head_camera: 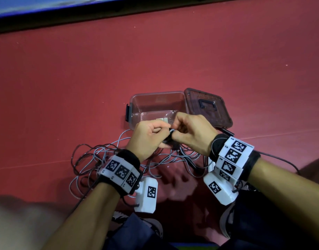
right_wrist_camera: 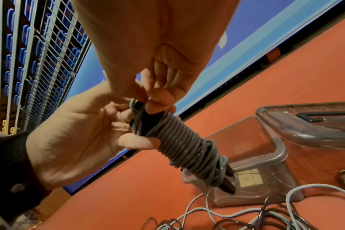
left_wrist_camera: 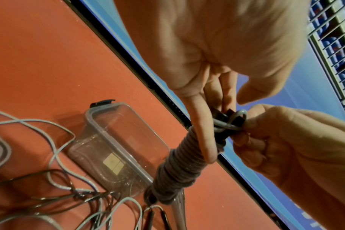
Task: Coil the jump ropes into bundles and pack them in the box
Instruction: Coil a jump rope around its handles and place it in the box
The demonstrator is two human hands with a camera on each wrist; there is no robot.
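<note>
A grey jump rope is wound tightly round its black handles into a bundle (head_camera: 168,138) (left_wrist_camera: 179,165) (right_wrist_camera: 187,147), held in the air just in front of the clear plastic box (head_camera: 157,93) (left_wrist_camera: 100,129) (right_wrist_camera: 280,149). My left hand (head_camera: 155,134) (left_wrist_camera: 217,109) (right_wrist_camera: 136,140) grips the bundle's upper end. My right hand (head_camera: 180,131) (left_wrist_camera: 252,124) (right_wrist_camera: 158,99) pinches the rope's last loop (left_wrist_camera: 239,114) at that same end. The open box holds nothing but a pale sticker on its bottom.
The box's dark-tinted lid (head_camera: 207,107) (right_wrist_camera: 305,124) lies flat to the right of the box. Loose grey and dark ropes (head_camera: 104,156) (left_wrist_camera: 55,140) (right_wrist_camera: 286,210) lie tangled on the red floor under my wrists. A black-and-blue barrier (head_camera: 47,13) runs along the far edge.
</note>
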